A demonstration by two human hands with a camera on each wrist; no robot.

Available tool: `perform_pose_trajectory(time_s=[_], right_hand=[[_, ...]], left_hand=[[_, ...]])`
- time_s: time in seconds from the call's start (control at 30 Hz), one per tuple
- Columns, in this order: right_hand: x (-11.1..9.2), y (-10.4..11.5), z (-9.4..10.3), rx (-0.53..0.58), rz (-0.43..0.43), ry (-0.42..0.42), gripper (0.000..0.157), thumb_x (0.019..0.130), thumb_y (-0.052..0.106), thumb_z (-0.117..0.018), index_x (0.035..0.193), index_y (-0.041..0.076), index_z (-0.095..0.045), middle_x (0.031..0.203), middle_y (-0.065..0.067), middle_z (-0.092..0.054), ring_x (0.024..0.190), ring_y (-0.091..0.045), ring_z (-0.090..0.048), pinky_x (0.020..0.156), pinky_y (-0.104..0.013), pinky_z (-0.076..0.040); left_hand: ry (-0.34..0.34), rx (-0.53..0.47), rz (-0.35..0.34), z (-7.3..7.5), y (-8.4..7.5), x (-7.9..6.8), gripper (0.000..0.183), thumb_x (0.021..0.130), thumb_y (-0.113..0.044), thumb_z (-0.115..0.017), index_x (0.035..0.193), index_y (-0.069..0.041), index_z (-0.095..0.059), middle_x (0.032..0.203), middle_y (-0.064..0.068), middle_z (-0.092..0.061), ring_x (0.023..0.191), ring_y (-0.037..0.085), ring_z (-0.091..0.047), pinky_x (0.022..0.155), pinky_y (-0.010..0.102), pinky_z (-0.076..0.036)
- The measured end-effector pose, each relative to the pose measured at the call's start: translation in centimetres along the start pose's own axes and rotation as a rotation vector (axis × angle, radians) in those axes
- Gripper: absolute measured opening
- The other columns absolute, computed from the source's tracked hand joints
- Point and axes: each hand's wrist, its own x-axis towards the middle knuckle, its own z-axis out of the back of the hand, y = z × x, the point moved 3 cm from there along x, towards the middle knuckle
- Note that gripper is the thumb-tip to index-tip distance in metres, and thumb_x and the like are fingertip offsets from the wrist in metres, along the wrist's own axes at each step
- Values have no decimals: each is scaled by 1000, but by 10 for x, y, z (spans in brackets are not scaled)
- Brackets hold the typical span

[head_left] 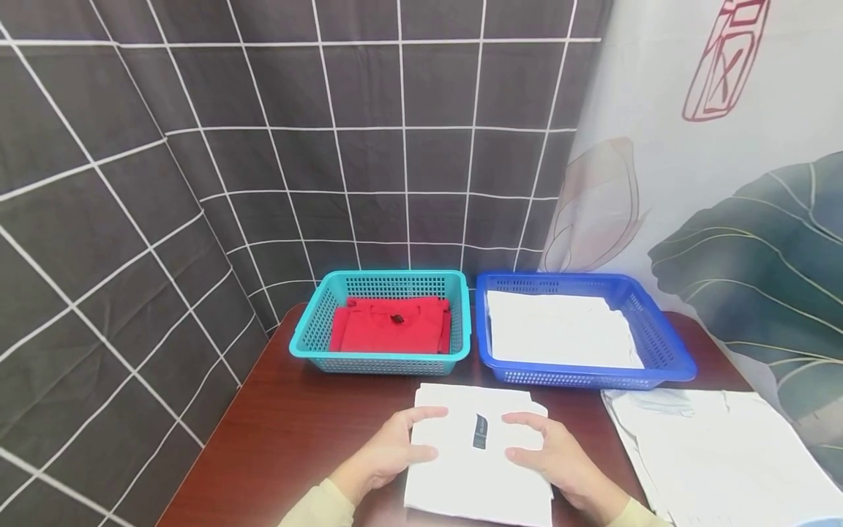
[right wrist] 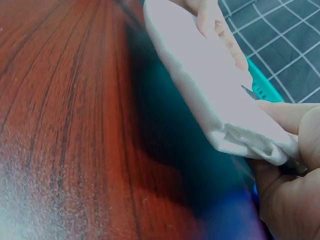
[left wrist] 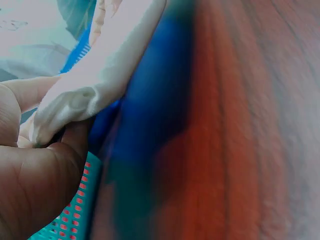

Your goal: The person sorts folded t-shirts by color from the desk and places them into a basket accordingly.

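Observation:
A folded white shirt [head_left: 477, 479] with a dark neck label [head_left: 480, 432] is held level near the front of the table. My left hand [head_left: 391, 448] grips its left side, and my right hand [head_left: 568, 462] grips the right side. In the left wrist view, thumb and fingers pinch the thick folded edge of the shirt [left wrist: 107, 75]. The right wrist view shows the same grip at the other edge, with layered folds of the shirt [right wrist: 210, 85] visible. Its underside appears raised off the wooden tabletop. Fingers beneath the cloth are partly hidden.
Behind the shirt stands a turquoise basket [head_left: 388, 363] with folded red clothing [head_left: 395, 329]. Beside it, a blue basket [head_left: 665, 344] contains folded white clothing [head_left: 560, 329]. More white clothing [head_left: 737, 454] lies spread at the right of the brown table [head_left: 283, 432].

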Motion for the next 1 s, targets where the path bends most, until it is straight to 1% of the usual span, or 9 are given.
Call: perform_pose_trajectory(time_s=[0.17, 0.27, 0.43, 0.5, 0.53, 0.63, 0.77, 0.87, 1.0], right_hand=[[-10, 11, 4, 52, -17, -15, 64, 77, 11, -78, 134, 1, -51, 114, -18, -60, 82, -31, -68, 68, -41, -57], [-16, 19, 7, 87, -19, 8, 66, 79, 10, -76, 138, 0, -46, 111, -19, -63, 84, -34, -68, 69, -44, -57], [-23, 35, 16, -35, 31, -23, 63, 80, 16, -77, 136, 5, -50, 124, -22, -56, 90, -30, -66, 71, -38, -57], [-25, 41, 21, -111, 47, -68, 61, 79, 19, -79, 133, 9, -54, 131, -19, -51, 98, -24, -61, 72, -33, -56], [-26, 44, 22, -120, 45, -76, 61, 79, 20, -79, 133, 10, -55, 133, -19, -49, 99, -24, -61, 72, -33, -56], [-28, 52, 28, -144, 54, -94, 60, 78, 20, -79, 133, 11, -55, 134, -18, -50, 99, -25, -61, 71, -33, -56], [-30, 64, 37, -229, 114, -131, 58, 79, 22, -79, 132, 13, -57, 135, -15, -52, 103, -19, -58, 75, -30, -54], [-30, 72, 43, -207, 129, -131, 59, 80, 22, -78, 133, 11, -55, 128, -17, -56, 95, -19, -63, 71, -32, -56], [-27, 81, 51, -121, 130, -129, 62, 80, 17, -78, 135, 5, -52, 118, -23, -59, 72, -26, -69, 60, -40, -57]], left_hand=[[15, 5, -23, -3, -16, -5, 59, 80, 9, -67, 134, -13, -56, 109, 11, -68, 94, 23, -66, 78, 35, -56], [23, 13, -36, -6, -24, -6, 59, 80, 7, -69, 133, -14, -57, 109, 10, -68, 93, 23, -66, 77, 35, -56], [50, 57, -79, -10, -42, -7, 57, 81, 1, -72, 134, -15, -57, 110, 8, -67, 96, 23, -66, 78, 35, -56], [53, 93, -103, -11, -49, -7, 56, 81, 0, -72, 134, -15, -57, 110, 7, -67, 96, 22, -65, 77, 34, -56], [52, 105, -107, -12, -52, -6, 56, 81, -1, -72, 133, -16, -58, 109, 6, -67, 96, 21, -65, 77, 33, -56], [51, 136, -130, -15, -61, -4, 56, 81, 0, -72, 134, -16, -58, 109, 5, -67, 95, 20, -66, 76, 33, -56], [43, 149, -136, -18, -70, 3, 57, 81, -2, -73, 134, -18, -58, 111, 4, -66, 96, 20, -66, 76, 34, -56], [38, 166, -144, -20, -77, 11, 58, 81, -5, -74, 134, -22, -58, 115, 2, -64, 100, 19, -63, 77, 33, -56], [25, 206, -163, -24, -87, 23, 58, 81, -9, -76, 133, -27, -58, 120, -1, -60, 106, 17, -60, 77, 32, -56]])
